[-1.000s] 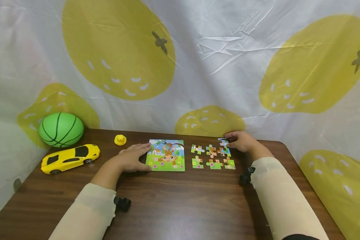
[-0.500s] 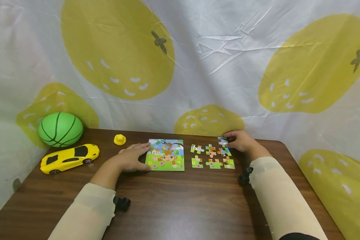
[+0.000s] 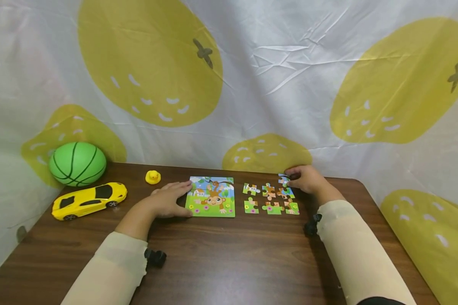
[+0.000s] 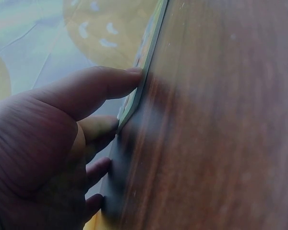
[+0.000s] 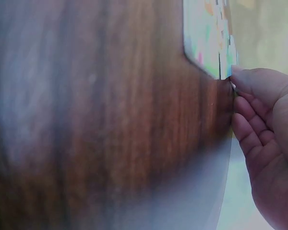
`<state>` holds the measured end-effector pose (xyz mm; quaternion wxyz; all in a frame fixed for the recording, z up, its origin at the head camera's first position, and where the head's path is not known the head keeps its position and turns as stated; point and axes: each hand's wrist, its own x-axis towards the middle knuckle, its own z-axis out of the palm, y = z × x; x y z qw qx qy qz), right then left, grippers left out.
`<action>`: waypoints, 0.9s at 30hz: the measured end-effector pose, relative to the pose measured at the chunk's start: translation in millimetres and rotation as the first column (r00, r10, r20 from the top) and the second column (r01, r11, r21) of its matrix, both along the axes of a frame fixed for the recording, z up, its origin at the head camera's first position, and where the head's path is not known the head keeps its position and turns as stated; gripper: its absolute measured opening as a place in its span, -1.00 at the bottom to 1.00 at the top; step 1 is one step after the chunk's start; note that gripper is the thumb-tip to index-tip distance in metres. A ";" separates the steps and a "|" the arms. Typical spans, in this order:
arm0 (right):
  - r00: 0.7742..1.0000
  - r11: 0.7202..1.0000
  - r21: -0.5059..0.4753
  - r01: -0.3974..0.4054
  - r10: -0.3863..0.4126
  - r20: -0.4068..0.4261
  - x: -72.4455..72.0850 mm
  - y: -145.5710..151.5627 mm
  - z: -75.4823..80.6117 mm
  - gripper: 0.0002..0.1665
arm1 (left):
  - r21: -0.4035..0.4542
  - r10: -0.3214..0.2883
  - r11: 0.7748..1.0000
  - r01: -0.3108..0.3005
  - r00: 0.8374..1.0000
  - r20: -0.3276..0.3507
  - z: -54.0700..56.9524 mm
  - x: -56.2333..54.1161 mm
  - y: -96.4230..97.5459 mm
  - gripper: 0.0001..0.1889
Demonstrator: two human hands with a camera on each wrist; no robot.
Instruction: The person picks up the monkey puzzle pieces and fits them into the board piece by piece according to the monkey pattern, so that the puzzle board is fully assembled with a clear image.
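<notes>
In the head view, a square picture board (image 3: 211, 199) with a cartoon monkey lies flat on the table. My left hand (image 3: 168, 201) rests at its left side, thumb at the near corner and a fingertip at the far corner; the left wrist view shows the thumb (image 4: 105, 85) touching the board's edge. To the right, several jigsaw pieces (image 3: 273, 208) lie in rows, some interlocked. My right hand (image 3: 309, 179) pinches the far-right jigsaw piece (image 3: 282, 179) between thumb and index finger, partly covering it. In the right wrist view, the other fingers (image 5: 247, 132) are curled in.
A yellow toy car (image 3: 89, 201), a green ball (image 3: 78, 164) and a yellow rubber duck (image 3: 153, 177) stand on the left of the brown wooden table (image 3: 229, 262). A white curtain (image 3: 275, 84) with yellow fruit prints hangs right behind the table's far edge.
</notes>
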<state>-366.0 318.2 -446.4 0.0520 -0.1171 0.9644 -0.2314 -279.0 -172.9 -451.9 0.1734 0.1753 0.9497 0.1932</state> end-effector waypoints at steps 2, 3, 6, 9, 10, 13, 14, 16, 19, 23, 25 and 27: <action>1.000 1.000 -0.005 0.008 -0.008 0.003 0.5 -0.6 0.3 -0.49 | 0.000 -0.001 1.000 0.001 1.000 0.001 0.1 0.2 0.2 0.08; 1.000 1.000 -0.006 0.013 -0.013 0.004 0.3 -0.7 0.1 -0.48 | 0.000 -0.001 1.000 0.001 1.000 0.001 0.2 0.3 0.3 0.08; 1.000 1.000 -0.002 0.020 -0.020 0.007 0.5 -1.6 0.3 -0.42 | 0.001 0.000 1.000 0.000 1.000 0.002 0.0 0.2 0.5 0.08; 1.000 1.000 0.001 0.012 -0.012 -0.002 1.3 -2.5 1.2 -0.39 | 0.000 -0.001 1.000 0.001 1.000 0.001 -0.1 0.2 0.5 0.08; 1.000 1.000 -0.001 0.009 -0.009 -0.006 1.7 -3.1 1.7 -0.39 | -0.001 -0.001 1.000 0.001 1.000 0.000 0.0 0.2 0.4 0.08; 1.000 1.000 -0.008 0.008 -0.008 -0.022 2.2 -4.1 2.9 -0.45 | -0.002 -0.001 1.000 0.001 1.000 -0.001 0.5 0.5 0.4 0.08; 1.000 1.000 -0.008 0.008 -0.008 -0.028 2.1 -4.5 3.1 -0.48 | -0.003 0.000 1.000 0.000 1.000 0.000 0.7 0.6 0.3 0.08; 0.999 1.000 -0.012 0.006 -0.007 -0.038 2.5 -5.2 3.8 -0.53 | -0.001 0.000 1.000 0.000 1.000 -0.001 0.7 0.6 0.2 0.07; 0.999 1.000 -0.024 0.008 -0.009 -0.046 3.2 -7.3 5.9 -0.58 | 0.006 -0.001 1.000 0.001 1.000 -0.007 -0.1 0.3 -0.2 0.07; 0.999 0.999 -0.046 0.008 -0.010 -0.047 3.7 -13.2 11.3 -0.60 | 0.013 -0.005 1.000 0.005 1.000 -0.018 -1.0 0.0 -0.7 0.07; 0.999 0.999 -0.044 0.005 -0.007 -0.053 4.4 -17.7 14.9 -0.61 | 0.011 -0.006 1.000 0.006 1.000 -0.018 -1.0 0.2 -0.7 0.07; 0.999 0.999 -0.049 -0.002 -0.001 -0.053 5.7 -23.3 18.9 -0.60 | 0.009 -0.007 1.000 0.007 1.000 -0.017 -0.5 0.5 -0.6 0.07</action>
